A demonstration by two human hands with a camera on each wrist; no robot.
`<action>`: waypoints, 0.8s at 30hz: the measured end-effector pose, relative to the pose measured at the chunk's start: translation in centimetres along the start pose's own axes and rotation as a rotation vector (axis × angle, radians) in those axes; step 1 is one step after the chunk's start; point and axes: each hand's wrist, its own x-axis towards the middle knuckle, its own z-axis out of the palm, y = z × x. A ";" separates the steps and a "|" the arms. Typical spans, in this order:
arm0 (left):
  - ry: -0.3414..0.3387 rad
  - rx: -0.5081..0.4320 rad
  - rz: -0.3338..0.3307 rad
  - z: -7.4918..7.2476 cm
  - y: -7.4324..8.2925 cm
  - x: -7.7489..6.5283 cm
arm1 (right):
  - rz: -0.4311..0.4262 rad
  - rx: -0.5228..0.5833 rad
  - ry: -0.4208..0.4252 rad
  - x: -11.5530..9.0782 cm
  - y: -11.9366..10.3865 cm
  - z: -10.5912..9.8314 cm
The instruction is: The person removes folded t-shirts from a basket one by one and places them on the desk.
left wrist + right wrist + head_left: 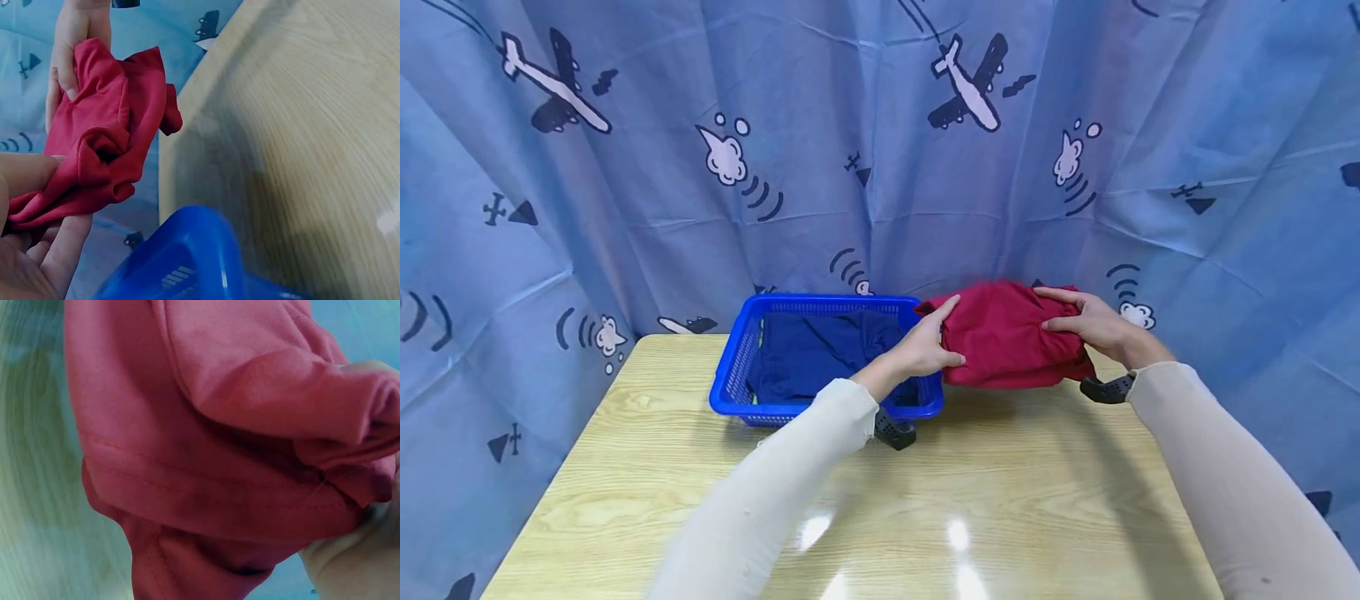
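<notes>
Between both hands hangs a folded red garment, raised off the table just right of the blue basket. My left hand pinches its left end, thumb on one side and fingers on the other, over the basket's right rim. My right hand grips the opposite end. Loose folds bunch up in the middle of the red cloth in the left wrist view. A double-stitched hem shows on the garment in the right wrist view, where cloth hides most of the right fingers.
The blue plastic basket stands at the back of the wooden table, with folded dark blue cloth inside. Behind the table hangs a blue curtain printed with airplanes.
</notes>
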 end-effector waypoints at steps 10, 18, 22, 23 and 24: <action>-0.001 -0.083 -0.092 3.3 0.1 2.0 | 0.044 0.020 -0.019 0.1 3.4 -0.5; -0.025 -0.001 -0.159 5.0 -0.5 2.3 | 0.079 -0.026 -0.015 -0.3 5.1 0.2; -0.024 0.097 -0.159 5.1 -0.4 2.3 | 0.084 -0.054 0.005 -0.3 5.2 0.4; -0.031 0.126 -0.158 5.1 -0.4 2.4 | 0.084 -0.066 0.014 -0.2 5.2 0.4; -0.035 0.162 -0.159 5.2 -0.3 2.4 | 0.086 -0.077 0.021 -0.1 5.3 0.5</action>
